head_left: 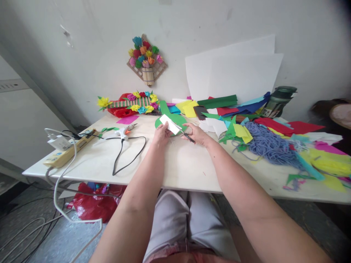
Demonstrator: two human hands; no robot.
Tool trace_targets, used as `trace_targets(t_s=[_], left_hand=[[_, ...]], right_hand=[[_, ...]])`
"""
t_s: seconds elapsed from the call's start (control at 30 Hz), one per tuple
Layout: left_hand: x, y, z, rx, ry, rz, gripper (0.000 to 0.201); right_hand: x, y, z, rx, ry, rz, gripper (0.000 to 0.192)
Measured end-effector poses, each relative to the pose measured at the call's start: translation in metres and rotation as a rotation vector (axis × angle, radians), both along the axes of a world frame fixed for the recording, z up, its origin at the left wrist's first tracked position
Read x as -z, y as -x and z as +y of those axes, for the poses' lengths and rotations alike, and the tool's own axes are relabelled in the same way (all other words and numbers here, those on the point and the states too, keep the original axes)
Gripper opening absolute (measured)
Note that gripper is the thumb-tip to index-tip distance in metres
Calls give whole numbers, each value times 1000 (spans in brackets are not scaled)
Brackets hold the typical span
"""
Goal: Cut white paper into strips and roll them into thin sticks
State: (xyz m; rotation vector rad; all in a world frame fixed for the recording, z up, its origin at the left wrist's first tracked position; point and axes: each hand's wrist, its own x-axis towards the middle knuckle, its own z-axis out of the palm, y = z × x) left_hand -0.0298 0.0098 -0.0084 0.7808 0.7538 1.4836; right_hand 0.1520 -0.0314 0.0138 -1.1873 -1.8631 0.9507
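My left hand [161, 134] holds a small white paper piece [169, 123] above the white table [186, 168]. My right hand [197, 134] grips black-handled scissors [187, 136] whose blades reach into the white paper. A green paper shape [175, 118] lies on the table just behind the paper. Both forearms stretch out from the bottom of the view over my lap.
A glue gun [124, 130] with a black cord and a power strip [70, 149] lie at the left. Coloured paper scraps [241, 133], blue yarn [267, 144] and a dark jar [279, 99] crowd the right. Paper-flower crafts [137, 102] and white sheets [233, 75] stand against the wall.
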Motion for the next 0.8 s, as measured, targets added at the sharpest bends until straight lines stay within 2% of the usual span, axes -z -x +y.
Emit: trace_targets(t_s=[0.33, 0.8], left_hand=[[0, -5, -4, 76, -39, 9, 15], [0, -3, -2, 61, -39, 17, 16]], right_hand=[[7, -4, 7, -24, -14, -2, 71], [4, 1, 5, 42, -91, -83, 67]])
